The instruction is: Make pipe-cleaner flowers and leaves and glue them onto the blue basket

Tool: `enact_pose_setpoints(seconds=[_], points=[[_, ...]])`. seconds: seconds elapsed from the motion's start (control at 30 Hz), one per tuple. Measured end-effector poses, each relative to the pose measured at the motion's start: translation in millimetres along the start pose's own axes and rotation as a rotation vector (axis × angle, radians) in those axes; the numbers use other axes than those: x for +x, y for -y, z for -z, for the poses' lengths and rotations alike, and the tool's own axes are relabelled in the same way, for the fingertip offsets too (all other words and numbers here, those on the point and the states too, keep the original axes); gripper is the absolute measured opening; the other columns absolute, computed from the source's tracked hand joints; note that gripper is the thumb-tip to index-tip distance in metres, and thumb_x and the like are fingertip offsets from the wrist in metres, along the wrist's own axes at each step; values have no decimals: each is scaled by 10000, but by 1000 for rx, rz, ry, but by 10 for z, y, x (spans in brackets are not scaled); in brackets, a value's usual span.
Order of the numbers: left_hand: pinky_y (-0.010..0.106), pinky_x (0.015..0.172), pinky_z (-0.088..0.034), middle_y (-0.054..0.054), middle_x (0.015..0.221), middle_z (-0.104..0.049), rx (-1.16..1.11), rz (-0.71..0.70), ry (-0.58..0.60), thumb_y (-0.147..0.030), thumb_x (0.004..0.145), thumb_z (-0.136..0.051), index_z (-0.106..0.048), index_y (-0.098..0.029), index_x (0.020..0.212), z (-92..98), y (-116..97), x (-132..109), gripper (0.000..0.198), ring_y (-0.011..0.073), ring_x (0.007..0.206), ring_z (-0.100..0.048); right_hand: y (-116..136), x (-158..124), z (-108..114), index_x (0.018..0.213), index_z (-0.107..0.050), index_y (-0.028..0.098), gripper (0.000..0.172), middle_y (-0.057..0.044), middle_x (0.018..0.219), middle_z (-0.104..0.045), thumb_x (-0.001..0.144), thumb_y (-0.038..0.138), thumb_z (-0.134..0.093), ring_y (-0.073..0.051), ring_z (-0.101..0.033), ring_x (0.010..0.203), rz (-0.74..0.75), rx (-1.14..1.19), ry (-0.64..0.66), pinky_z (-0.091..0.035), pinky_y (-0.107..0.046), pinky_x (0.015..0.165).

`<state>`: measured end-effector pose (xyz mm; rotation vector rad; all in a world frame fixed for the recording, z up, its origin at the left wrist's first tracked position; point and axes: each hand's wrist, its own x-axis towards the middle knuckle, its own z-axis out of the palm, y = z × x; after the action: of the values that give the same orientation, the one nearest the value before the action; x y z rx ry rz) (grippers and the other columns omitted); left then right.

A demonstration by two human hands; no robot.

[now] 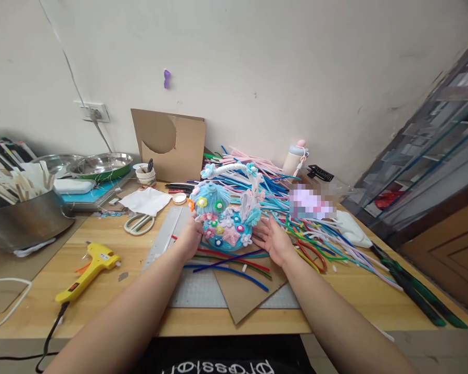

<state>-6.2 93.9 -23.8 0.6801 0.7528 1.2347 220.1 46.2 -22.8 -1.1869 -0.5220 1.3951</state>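
Between my two hands is a blue pipe-cleaner basket [226, 228], covered in small colourful flowers and topped by a white arched handle with blue flowers. My left hand [191, 238] grips its left side, the fingers partly hidden behind it. On the right side, my right hand [275, 241] holds it with the fingers reaching along the edge. Loose blue, red and purple pipe cleaners [234, 267] lie just below the basket, over a piece of cardboard [239, 298] and a grey cutting mat [197, 296].
A yellow glue gun [88, 270] lies at left, near white-handled scissors [139, 224] and a white cloth [146, 200]. A metal pot [27, 223] of sticks stands far left. Many pipe cleaners [265, 171] are heaped behind, near a bottle [295, 158]. Cut cardboard [187, 150] leans on the wall.
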Motion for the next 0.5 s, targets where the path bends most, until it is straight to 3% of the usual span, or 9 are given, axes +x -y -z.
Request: enact_pose_setpoints(seconds=[0.1,0.3,0.5], points=[[247,564,-497,83,1069,-618,35,62,-31,18,425,-442,-422,-203,1170,-5,-23,1,778,227,878,-635,-1,1,-8,1242,-483,231,439,-56,813,-665,917,506,-376,-197,-656,813,41,-64,-35,-530,-403,803],[252,609,-504,95,1138,-590,62,91,-44,15,430,-444,-368,-238,1247,-44,-21,97,858,214,891,-638,-5,40,36,1229,-498,251,432,-45,728,-656,914,519,-371,-200,-654,706,119,-162,-83,-544,-436,760],[220,499,-438,67,1053,-615,92,53,-78,-17,460,-471,-373,-262,1255,-64,29,228,838,184,732,-626,-6,42,48,1241,-476,262,439,-37,698,-643,912,529,-363,-204,-654,692,148,-222,-94,-547,-434,746]])
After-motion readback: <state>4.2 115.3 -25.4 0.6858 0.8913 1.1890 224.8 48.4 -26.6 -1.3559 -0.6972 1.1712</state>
